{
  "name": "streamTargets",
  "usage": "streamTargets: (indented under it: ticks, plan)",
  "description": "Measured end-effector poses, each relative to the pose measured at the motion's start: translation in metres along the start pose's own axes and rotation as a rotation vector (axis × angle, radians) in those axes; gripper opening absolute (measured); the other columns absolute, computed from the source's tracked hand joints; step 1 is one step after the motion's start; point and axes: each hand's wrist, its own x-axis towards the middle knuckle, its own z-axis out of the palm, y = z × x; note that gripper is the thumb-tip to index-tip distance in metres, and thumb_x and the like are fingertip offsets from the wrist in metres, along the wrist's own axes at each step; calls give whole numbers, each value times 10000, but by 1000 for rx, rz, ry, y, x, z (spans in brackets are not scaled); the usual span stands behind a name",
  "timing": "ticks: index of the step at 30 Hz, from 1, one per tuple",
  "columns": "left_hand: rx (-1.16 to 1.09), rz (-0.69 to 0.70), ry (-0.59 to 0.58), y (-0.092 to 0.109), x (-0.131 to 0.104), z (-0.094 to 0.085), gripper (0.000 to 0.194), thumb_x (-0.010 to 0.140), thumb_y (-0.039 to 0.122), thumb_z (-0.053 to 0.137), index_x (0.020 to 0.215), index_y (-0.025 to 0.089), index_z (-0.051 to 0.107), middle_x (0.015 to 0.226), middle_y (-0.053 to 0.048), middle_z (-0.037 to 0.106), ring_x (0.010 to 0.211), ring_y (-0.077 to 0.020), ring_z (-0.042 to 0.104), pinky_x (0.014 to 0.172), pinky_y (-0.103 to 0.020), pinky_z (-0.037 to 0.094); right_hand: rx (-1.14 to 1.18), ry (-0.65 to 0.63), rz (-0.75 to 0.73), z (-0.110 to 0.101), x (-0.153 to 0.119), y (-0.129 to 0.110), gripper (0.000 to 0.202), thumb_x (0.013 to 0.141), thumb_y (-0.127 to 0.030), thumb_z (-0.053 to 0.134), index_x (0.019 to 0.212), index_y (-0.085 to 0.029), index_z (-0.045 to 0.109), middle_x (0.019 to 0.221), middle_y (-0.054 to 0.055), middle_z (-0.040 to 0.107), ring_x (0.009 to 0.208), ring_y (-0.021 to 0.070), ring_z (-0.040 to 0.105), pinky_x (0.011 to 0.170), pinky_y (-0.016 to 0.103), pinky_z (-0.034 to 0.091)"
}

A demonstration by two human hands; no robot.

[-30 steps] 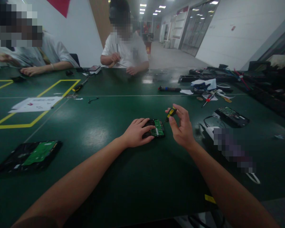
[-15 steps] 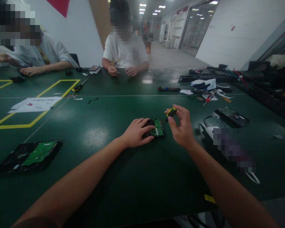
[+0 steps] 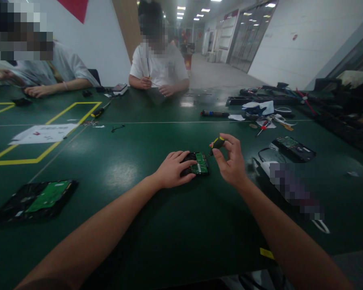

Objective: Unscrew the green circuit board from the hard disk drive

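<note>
A hard drive (image 3: 201, 164) with a green circuit board lies on the table in front of me. My left hand (image 3: 175, 169) is closed over its left end, the thumb along the near edge and the other fingers across the top and far edge. Between the thumb and fingertips of my right hand (image 3: 231, 161) is a short black and yellow screwdriver (image 3: 218, 143), tilted, its lower end at the right end of the drive. Whether the tip sits in a screw is too small to tell.
Another hard drive (image 3: 48, 196) lies at the left and a third drive (image 3: 293, 148) at the right. Near my right forearm is a partly blurred pouch (image 3: 290, 185). A yellow-handled screwdriver (image 3: 98, 112) and paper (image 3: 44, 133) lie farther off. Two people sit across the table (image 3: 157, 225).
Both of my hands, the drive and the screwdriver look nearly unchanged. The hands of the person opposite have shifted slightly.
</note>
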Motion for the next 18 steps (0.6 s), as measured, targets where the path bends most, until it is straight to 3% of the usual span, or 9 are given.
streamTargets:
  ticks: [9,18]
  plan:
    - [-9,-9,-3,0,0,0,552,981,579,611,1457,300,622,1621,-137,455,1442,-396,461,1153,-608,395,-185,53,-66,-1,0,-1,568,976,-330,673,1499,-393,461,1361,45,665,1094,265,712,1035,528,587]
    - [-7,4,1,0,0,0,546,992,581,592,1445,278,630,1622,-155,448,1435,-399,469,1146,-609,402,-137,35,-41,-1,-2,-1,577,1029,-281,570,1570,-367,389,1468,71,637,1304,284,669,1143,566,540]
